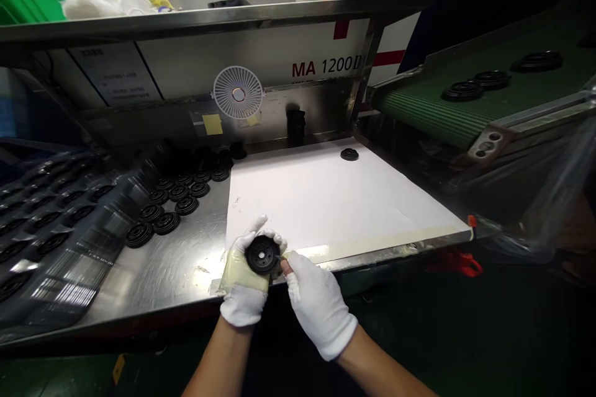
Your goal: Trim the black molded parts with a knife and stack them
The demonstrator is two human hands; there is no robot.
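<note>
Presently, from my remote seat, I see the gloved left hand (242, 263) grasping a black disc (254, 255), its fingers curled about the rim, near the close left corner of the white sheet (321, 198). At the disc's right edge, the gloved right hand (319, 301) has thumb and fingers drawn together, though I cannot tell whether they pinch anything. Leftward, similar discs (187, 205) lie grouped on the metal table (153, 279).

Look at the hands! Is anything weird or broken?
Yes: the right hand shows a bare fingertip poking from its white glove, unlike the left hand. I can't tell whether it's torn or cut.
</note>
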